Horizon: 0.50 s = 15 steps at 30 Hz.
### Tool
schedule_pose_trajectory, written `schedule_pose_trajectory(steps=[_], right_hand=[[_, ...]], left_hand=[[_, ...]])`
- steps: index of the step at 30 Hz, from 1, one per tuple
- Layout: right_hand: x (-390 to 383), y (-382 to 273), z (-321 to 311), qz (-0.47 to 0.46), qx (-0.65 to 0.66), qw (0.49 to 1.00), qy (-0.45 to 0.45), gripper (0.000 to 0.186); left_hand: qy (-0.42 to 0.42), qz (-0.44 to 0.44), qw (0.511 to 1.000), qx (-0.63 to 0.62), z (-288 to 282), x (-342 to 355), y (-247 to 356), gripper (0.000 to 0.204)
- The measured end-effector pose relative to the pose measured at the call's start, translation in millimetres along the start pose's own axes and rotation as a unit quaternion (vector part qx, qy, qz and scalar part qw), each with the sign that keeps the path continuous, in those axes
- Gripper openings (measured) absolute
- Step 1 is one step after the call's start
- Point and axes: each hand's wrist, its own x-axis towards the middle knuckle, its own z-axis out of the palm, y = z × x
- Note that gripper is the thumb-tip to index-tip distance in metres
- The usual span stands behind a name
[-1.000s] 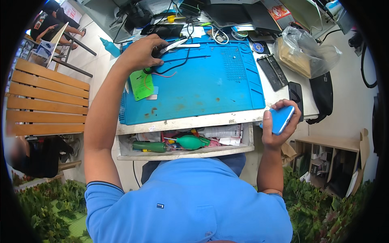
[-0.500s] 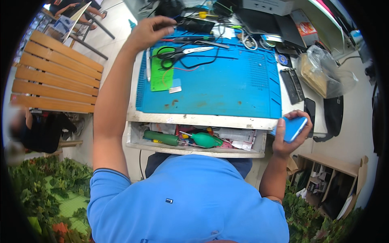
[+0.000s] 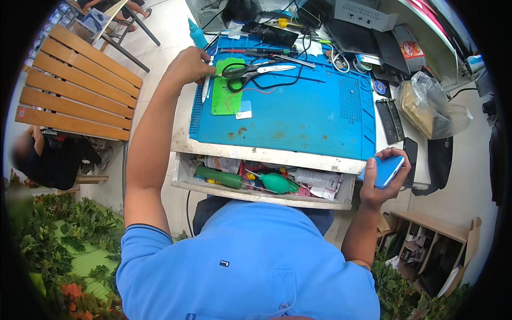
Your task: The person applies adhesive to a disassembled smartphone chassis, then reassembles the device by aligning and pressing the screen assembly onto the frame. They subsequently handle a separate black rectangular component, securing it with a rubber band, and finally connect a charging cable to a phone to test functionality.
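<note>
My left hand point(image 3: 191, 66) is at the far left corner of the blue work mat point(image 3: 298, 114), fingers bent and pressed together. What they pinch, if anything, is too small to make out. A white pen-like tool point(image 3: 206, 88) runs down the mat's edge just below these fingers, and a dark thin stick point(image 3: 213, 40) shows beyond them. Black-handled scissors point(image 3: 256, 71) lie to the right on a green card point(image 3: 226, 98). At the mat's near right corner, my right hand point(image 3: 377, 194) is closed around a blue-backed phone point(image 3: 386, 172), held tilted above the table's edge.
A teal bottle point(image 3: 197, 35) stands beyond my left hand. Below the mat, an open drawer point(image 3: 261, 196) holds a green blower bulb point(image 3: 278, 183) and a green-handled tool point(image 3: 218, 177). A clear plastic bag point(image 3: 434, 106) and a black phone point(image 3: 409, 154) lie on the right.
My left hand has come back from the dark things at the far side to the mat's left corner, its fingers closing. The view has shifted slightly. The right hand still holds the phone.
</note>
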Motion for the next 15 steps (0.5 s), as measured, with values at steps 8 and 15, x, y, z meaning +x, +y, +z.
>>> schedule_pose_trajectory(steps=[8,15], right_hand=[[1,3,-7,-0.011,-0.025,1.0,0.004,0.05],[3,3,-4,-0.014,-0.02,1.0,-0.002,0.051]], left_hand=[[-0.046,0.127,0.967,-0.218,-30,-19,11,0.091],[-0.089,0.183,0.94,-0.273,-41,-28,22,0.1]])
